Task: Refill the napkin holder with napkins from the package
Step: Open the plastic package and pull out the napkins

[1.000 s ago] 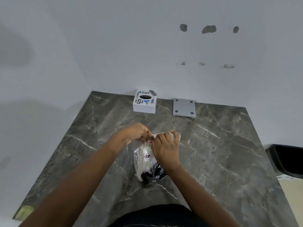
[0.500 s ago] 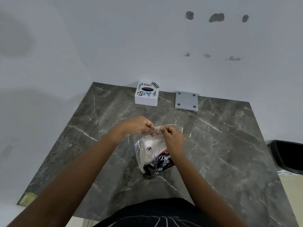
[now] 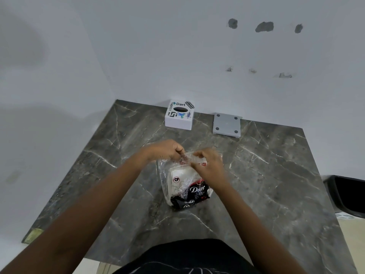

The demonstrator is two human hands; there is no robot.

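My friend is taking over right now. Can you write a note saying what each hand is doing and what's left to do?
Left hand: pinching the top edge of the napkin package.
Right hand: pinching the same top edge, beside the left.
Package: lying on the marble table, napkins inside.
Napkin holder: white box by the wall, apart from the package; its slot looks dark.
Grey plate: lying beside the holder.
Done: package gripped at its top.
Left: pull the plastic open, take the napkins out, load the holder.
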